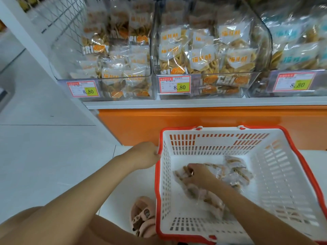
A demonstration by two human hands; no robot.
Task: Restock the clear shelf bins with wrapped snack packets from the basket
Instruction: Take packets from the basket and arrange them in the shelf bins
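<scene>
The right hand (196, 175), the nearer one, is curled round packets (237, 174) lying on the floor of the basket (221, 132), the left hand (146, 154) grips the basket's left rim, and the clear bins (208, 50) stand above and ahead.

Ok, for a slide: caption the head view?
Left hand grips basket; right hand gathers snack packets below stocked bins.
</scene>
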